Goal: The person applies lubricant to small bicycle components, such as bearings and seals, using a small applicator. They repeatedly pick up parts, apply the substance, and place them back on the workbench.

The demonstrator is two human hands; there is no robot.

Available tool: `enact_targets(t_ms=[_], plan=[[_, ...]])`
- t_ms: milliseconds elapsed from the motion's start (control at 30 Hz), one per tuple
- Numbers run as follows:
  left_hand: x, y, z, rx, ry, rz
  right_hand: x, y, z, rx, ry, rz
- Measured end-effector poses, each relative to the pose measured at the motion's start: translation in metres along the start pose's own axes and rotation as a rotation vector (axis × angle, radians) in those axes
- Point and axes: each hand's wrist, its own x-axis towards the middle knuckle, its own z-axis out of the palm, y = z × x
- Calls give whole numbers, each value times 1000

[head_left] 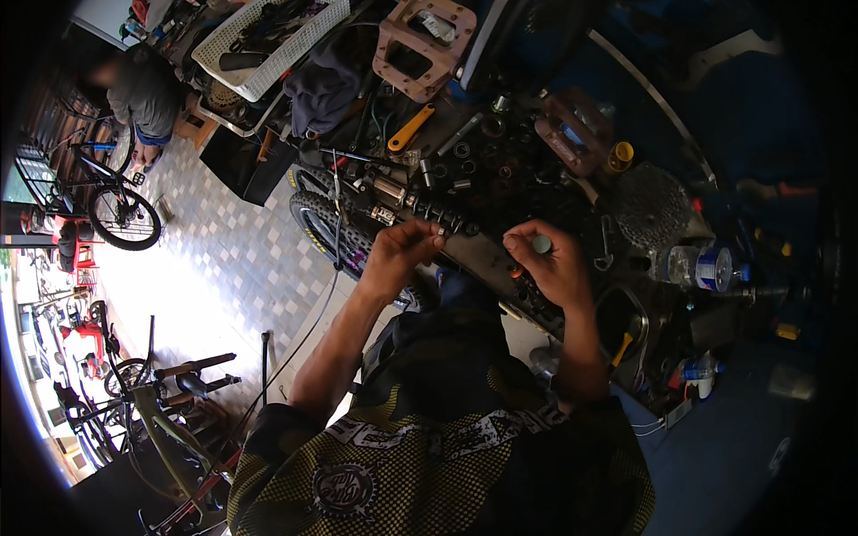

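Observation:
Over the front of the cluttered workbench, my left hand [399, 256] pinches a small shiny metal piece [441, 231] between thumb and fingertips. It is too small to name. Just beyond those fingers lies a shock absorber [438, 213] with a dark coil spring. My right hand [552, 263] is apart from the left, its fingers curled in. A small round pale-green piece, like a cap [542, 243], shows between its thumb and fingers. Loose rings and short metal sleeves [462, 167] are scattered on the bench past both hands.
Beyond are a yellow-handled tool [412, 128], a white basket [268, 49] and a brown pedal [424, 45]. To the right lie a sprocket cassette [652, 205] and a plastic bottle [702, 267]. A bicycle wheel [329, 228] stands left of the bench; another person [143, 94] crouches farther off.

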Motion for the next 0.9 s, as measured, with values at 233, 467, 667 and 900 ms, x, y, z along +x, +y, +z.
enact_targets(t_ms=[233, 467, 667, 900], plan=[[86, 10, -14, 775, 104, 435, -17, 16, -23, -106, 158, 17], [169, -1, -6, 1396, 16, 617, -21, 15, -27, -194, 144, -5], [197, -9, -12, 1657, -99, 526, -24, 17, -29, -238, 154, 4], [172, 20, 13, 1855, -116, 250, -22, 19, -31, -137, 186, 83]])
